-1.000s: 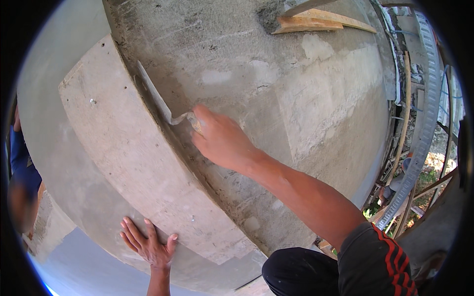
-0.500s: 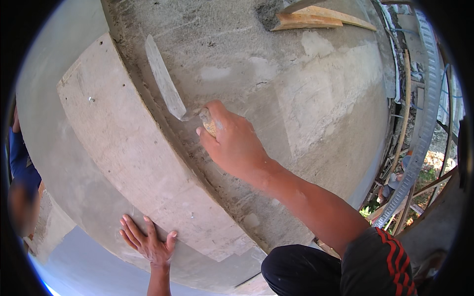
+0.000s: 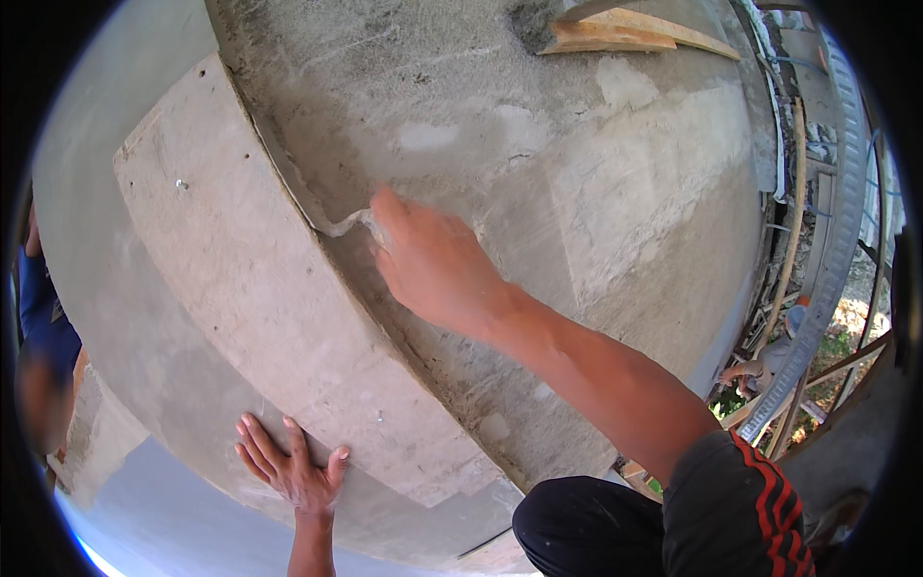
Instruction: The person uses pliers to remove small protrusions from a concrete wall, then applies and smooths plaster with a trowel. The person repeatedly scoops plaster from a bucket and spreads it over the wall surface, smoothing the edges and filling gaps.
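My right hand (image 3: 433, 264) grips the handle of a trowel (image 3: 336, 227), whose narrow blade is edge-on against the inner long edge of a pale board (image 3: 250, 279); much of the handle is hidden by my fingers, and the hand is slightly blurred. The board has holes and screws and lies on the grey cement surface (image 3: 615, 240), with a rough groove along that edge. My left hand (image 3: 298, 476) rests with fingers spread by the board's lower-left edge, on the smooth cement. My dark-clad knee shows at the lower edge.
Wooden battens (image 3: 625, 38) lie at the top beside a dark patch of mortar. At the right edge are a metal rail (image 3: 827, 240), poles and ground below, with a person (image 3: 769, 370) partly visible there. Another person in blue (image 3: 43, 298) is at the far left.
Half a second ago the trowel blade was out over the rough cement; it has moved left against the board's edge, and my right hand with it. My left hand stays spread.
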Demonstrator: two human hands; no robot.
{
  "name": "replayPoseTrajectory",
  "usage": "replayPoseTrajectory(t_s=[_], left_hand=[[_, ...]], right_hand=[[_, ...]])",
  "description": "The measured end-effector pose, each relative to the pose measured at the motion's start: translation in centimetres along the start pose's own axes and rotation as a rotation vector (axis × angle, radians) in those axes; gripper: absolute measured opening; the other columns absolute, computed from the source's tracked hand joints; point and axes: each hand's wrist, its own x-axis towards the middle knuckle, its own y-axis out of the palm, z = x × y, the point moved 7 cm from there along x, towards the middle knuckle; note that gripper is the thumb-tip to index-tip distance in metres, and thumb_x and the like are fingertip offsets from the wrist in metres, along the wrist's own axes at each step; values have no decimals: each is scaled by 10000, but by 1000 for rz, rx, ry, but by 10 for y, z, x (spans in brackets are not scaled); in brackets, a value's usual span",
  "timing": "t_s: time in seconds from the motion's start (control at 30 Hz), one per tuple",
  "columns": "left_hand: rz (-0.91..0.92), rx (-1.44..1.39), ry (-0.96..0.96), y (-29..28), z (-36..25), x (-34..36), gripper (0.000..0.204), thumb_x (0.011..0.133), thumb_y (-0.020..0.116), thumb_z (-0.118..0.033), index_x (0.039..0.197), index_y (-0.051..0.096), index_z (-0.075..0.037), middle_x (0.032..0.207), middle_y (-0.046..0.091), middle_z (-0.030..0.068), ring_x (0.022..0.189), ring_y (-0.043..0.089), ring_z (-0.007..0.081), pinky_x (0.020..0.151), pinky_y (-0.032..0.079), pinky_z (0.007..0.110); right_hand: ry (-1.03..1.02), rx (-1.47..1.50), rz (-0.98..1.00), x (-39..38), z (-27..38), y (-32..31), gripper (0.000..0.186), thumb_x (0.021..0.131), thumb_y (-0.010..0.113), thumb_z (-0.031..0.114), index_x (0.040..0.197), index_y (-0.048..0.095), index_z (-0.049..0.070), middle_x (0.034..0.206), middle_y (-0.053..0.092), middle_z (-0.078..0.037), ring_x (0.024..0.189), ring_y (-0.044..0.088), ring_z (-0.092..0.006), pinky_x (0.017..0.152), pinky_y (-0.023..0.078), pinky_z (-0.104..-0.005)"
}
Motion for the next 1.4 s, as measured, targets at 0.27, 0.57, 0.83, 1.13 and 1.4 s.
replayPoseTrajectory(t_s=[0.27,0.57,0.83,1.13,1.4], left_hand=[[37,3,-17,-3,0,-1,928,1042,416,-822,1620,526,-104,1724,291,386,1623,263,539,1307,147,662],[-3,7,-6,0,0,1,936,1037,414,-831,1639,509,-122,1724,299,380,1620,273,535,1308,152,659],[-17,-3,-1,2,2,0,938,1031,422,-836,1647,499,-131,1727,306,369,1620,277,533,1307,164,655],[-27,-35,-41,-8,-5,3,917,1008,467,-846,1547,634,-123,1715,364,342,1631,295,485,1324,165,605],[-74,-62,-106,-18,-2,6,865,1002,485,-827,1606,589,-217,1773,351,183,1660,290,346,1354,175,537]], right_hand=[[127,80,67,-128,-17,14,311,1036,701,142,1239,548,-38,1007,696,-253,877,729,-453,719,573,-512],[-41,-87,-51,2,-12,-22,240,1035,686,120,1174,539,-9,992,718,-240,867,743,-461,747,584,-543],[3,-51,75,-33,-19,2,233,1032,672,107,1174,531,-11,984,707,-240,851,734,-461,730,577,-550],[131,-32,177,-155,-30,30,292,1059,684,165,1237,546,-20,1016,695,-237,827,717,-447,695,564,-507],[331,-72,-21,-273,-28,2,458,1048,727,216,1365,521,-42,1078,742,-254,794,755,-380,707,588,-452]])
